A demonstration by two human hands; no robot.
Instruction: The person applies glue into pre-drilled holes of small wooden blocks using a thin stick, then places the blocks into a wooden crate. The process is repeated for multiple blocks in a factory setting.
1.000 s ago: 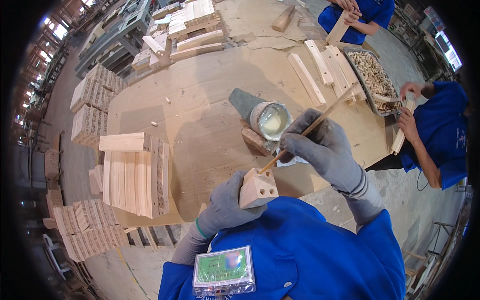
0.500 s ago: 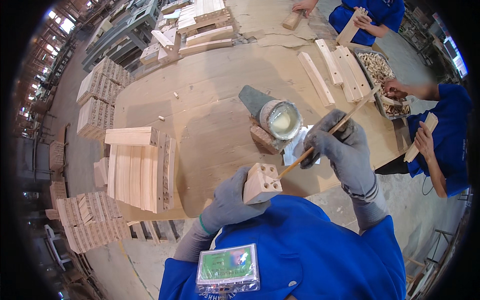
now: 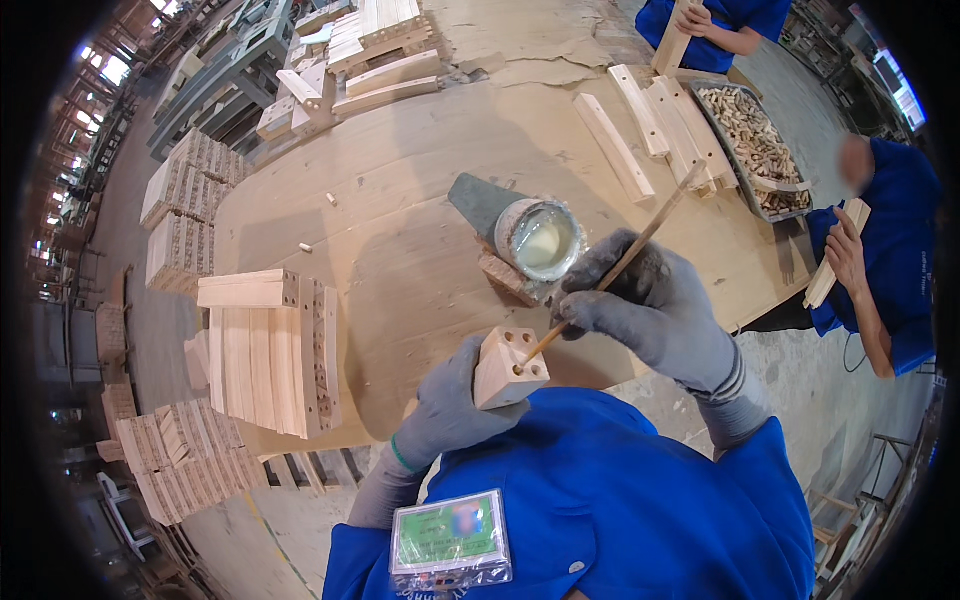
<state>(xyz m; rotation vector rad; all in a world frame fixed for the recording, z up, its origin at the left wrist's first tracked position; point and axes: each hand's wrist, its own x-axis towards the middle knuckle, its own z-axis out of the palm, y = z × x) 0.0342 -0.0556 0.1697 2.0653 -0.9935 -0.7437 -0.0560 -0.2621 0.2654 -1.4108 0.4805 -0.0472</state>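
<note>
Gloved in grey, my left hand (image 3: 448, 398) is closed round pale wooden pieces (image 3: 508, 372) held together, with several round holes in the end facing up. My right hand (image 3: 650, 305), also in a grey glove, grips a thin wooden stick (image 3: 640, 245). The stick's lower tip is at one of the holes; how deep it goes I cannot tell. Beyond my hands a tilted cup (image 3: 541, 240) of whitish liquid leans on a wooden block (image 3: 507, 278). A dark flat piece (image 3: 480, 205) lies against the cup's far left side.
Stacked drilled wood pieces (image 3: 265, 360) stand at the table's left edge. Two loose dowels (image 3: 305, 247) lie on the brown tabletop (image 3: 400, 180). At right are loose bars (image 3: 615, 147) and a tray of dowels (image 3: 755, 140). Two co-workers in blue (image 3: 880, 270) hold wood pieces.
The stick's tip has shifted to another hole, nearer the wood's front edge. The co-worker's hand has left the dowel tray. The whole view has shifted slightly.
</note>
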